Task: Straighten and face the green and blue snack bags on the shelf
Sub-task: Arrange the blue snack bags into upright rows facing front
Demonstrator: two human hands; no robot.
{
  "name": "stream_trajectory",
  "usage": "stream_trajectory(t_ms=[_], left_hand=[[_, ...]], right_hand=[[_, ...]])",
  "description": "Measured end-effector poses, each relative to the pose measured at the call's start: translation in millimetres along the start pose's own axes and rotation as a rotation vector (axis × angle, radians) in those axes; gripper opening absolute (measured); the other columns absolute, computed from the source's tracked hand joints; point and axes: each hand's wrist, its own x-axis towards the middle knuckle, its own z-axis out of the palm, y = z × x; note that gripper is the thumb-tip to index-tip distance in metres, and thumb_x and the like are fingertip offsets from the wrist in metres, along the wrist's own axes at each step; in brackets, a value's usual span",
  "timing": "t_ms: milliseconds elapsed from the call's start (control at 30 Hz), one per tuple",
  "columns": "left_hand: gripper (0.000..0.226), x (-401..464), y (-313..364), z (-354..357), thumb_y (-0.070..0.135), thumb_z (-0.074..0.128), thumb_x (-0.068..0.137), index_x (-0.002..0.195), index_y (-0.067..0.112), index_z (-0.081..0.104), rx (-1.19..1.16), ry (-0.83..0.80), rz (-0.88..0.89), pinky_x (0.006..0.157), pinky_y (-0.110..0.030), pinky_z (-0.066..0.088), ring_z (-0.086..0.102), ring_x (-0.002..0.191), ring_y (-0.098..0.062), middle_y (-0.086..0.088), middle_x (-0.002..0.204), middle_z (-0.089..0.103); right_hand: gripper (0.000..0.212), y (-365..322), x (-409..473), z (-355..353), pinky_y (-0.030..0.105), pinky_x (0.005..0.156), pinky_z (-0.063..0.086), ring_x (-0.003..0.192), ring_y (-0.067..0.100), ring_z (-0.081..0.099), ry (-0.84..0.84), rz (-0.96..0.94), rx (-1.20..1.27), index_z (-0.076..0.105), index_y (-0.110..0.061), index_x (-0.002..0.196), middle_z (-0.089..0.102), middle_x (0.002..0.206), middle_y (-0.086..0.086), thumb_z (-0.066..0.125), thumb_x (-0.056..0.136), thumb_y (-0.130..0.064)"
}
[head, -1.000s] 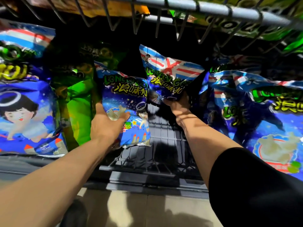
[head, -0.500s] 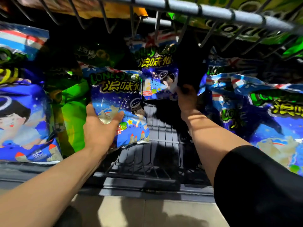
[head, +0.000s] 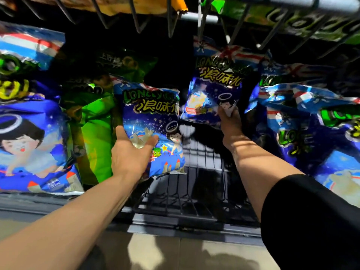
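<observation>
We see the left grip (head: 130, 152) wrapped around the lower left edge of a small blue snack bag (head: 153, 121), thumb across the printed front and the other fingers hidden behind it. The bag stands upright with its face toward us, its bottom edge hanging just above the wire shelf (head: 204, 191).

To the right of that grip and further back, the right grip (head: 229, 121) pinches the lower right corner of a second blue bag (head: 212, 90), which sits higher, deeper in the shelf and tilted slightly, print facing out. The two held bags are close but we cannot tell whether they touch.

Just left of the left grip stand the green snack bags (head: 97, 133), upright and crowded together, the nearest one seeming to touch the held bag's left edge. Further left is a large blue bag (head: 33, 137) facing forward at the shelf front.

Right of the right grip, a pile of large blue bags (head: 311, 133) leans in overlapping layers, tops tipped toward the centre.

Above both grips runs an upper wire rack (head: 272, 4) holding yellow and green packets.
</observation>
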Motion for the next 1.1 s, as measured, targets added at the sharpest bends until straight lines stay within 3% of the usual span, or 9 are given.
stream_trajectory(t_ms=[67,167,267,367,533,733,933,1000,1100], left_hand=[[0.062,-1,0,0,0.043,0.08,0.071,0.107,0.01,0.044,-0.011,-0.001,0.007,0.082,-0.048,0.051,0.064,0.093,-0.035,-0.012,0.099,0.067],[0.07,-2,1,0,0.055,0.071,0.06,0.106,0.011,0.044,-0.034,-0.006,0.011,0.081,-0.049,0.052,0.065,0.09,-0.035,-0.011,0.096,0.067],[0.071,-2,1,-1,0.058,0.068,0.056,0.105,0.012,0.043,-0.052,-0.022,-0.012,0.081,-0.049,0.053,0.065,0.09,-0.034,-0.01,0.095,0.068],[0.071,-2,1,-2,0.057,0.069,0.058,0.105,0.011,0.043,-0.05,-0.036,-0.009,0.082,-0.049,0.053,0.065,0.09,-0.034,-0.01,0.095,0.067],[0.071,0,0,0,0.056,0.069,0.057,0.106,0.011,0.044,-0.06,-0.049,0.0,0.081,-0.049,0.053,0.065,0.088,-0.033,-0.009,0.093,0.068],[0.064,-2,1,-2,0.05,0.073,0.058,0.103,0.013,0.048,-0.19,-0.066,0.03,0.081,-0.039,0.054,0.066,0.085,-0.026,0.003,0.086,0.066],[0.047,-13,15,5,0.013,0.08,0.075,0.112,0.014,0.052,-0.332,-0.234,0.101,0.074,-0.019,0.052,0.064,0.073,0.007,0.011,0.09,0.067],[0.051,-14,23,13,0.016,0.082,0.074,0.117,0.013,0.055,-0.335,-0.294,0.127,0.078,-0.016,0.052,0.067,0.084,0.001,0.009,0.097,0.069],[0.049,-16,42,29,0.018,0.081,0.074,0.117,0.005,0.06,-0.326,-0.394,0.145,0.071,-0.009,0.049,0.069,0.082,-0.001,-0.002,0.101,0.072]], right_hand=[[0.032,-11,-3,0,0.042,0.085,0.046,0.094,0.023,0.055,0.006,-0.019,0.13,0.054,-0.008,0.114,0.061,0.111,0.016,0.063,0.088,-0.024],[0.037,-28,-1,5,0.042,0.081,0.052,0.102,0.023,0.063,-0.041,0.085,0.265,0.055,-0.027,0.116,0.064,0.115,0.001,0.062,0.084,-0.044],[0.065,-15,7,5,0.046,0.09,0.05,0.103,0.027,0.062,-0.009,0.034,0.083,0.056,-0.013,0.12,0.063,0.12,0.014,0.061,0.072,-0.056],[0.038,-4,-1,-4,0.036,0.081,0.044,0.096,0.028,0.058,0.039,0.109,-0.082,0.057,0.007,0.115,0.061,0.117,0.028,0.055,0.092,-0.022],[0.034,-4,-1,-4,0.038,0.094,0.043,0.102,0.023,0.056,0.163,0.096,-0.129,0.056,0.006,0.119,0.06,0.121,0.026,0.052,0.092,-0.014],[0.051,-28,-35,-4,0.037,0.097,0.038,0.122,0.035,0.051,0.255,0.188,-0.364,0.043,0.006,0.129,0.053,0.131,0.025,0.045,0.097,-0.034],[0.037,-45,-113,-18,0.038,0.106,0.038,0.125,0.03,0.047,-0.155,-0.02,-0.189,0.048,0.0,0.131,0.049,0.134,0.02,0.041,0.098,-0.014],[0.045,-53,-134,-21,0.033,0.101,0.043,0.116,0.025,0.055,-0.151,-0.051,-0.11,0.049,-0.009,0.131,0.058,0.126,0.015,0.052,0.093,-0.033],[0.094,-59,-151,-26,0.036,0.103,0.043,0.119,0.022,0.055,-0.113,-0.072,-0.131,0.036,-0.019,0.139,0.057,0.13,0.007,0.057,0.062,-0.069]])
